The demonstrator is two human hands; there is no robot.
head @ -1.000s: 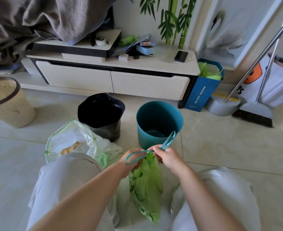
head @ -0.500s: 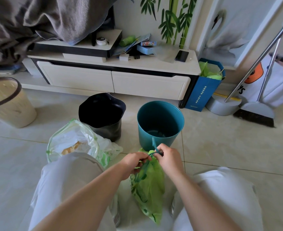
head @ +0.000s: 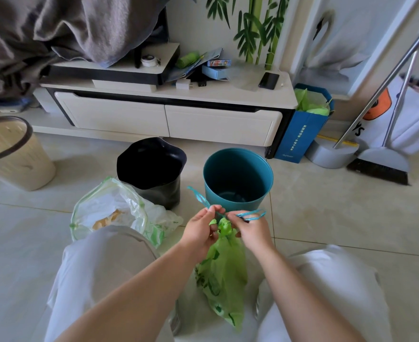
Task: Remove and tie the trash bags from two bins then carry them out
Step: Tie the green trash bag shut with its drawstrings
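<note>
Fingers of the left hand are pinched shut on one loop of the teal drawstring, which rises up and to the left from the pinch. Across from them, the right hand has its fingers closed on the other loop, which trails off to the right in front of the teal bin. Between the two hands sits the gathered, bunched neck of the green trash bag, cinched shut; the bag hangs down from there between the person's knees, in white trousers, above the tiled floor.

Left of the hands, a second trash bag, clear with green trim, lies on the floor with its mouth open, paper and scraps showing inside. It rests just in front of the black bin, which stands beside the teal one. A beige basket stands well apart at the left edge. Behind the bins runs a low white cabinet with a phone on top, and a blue paper bag sits at its right end, near a broom.
</note>
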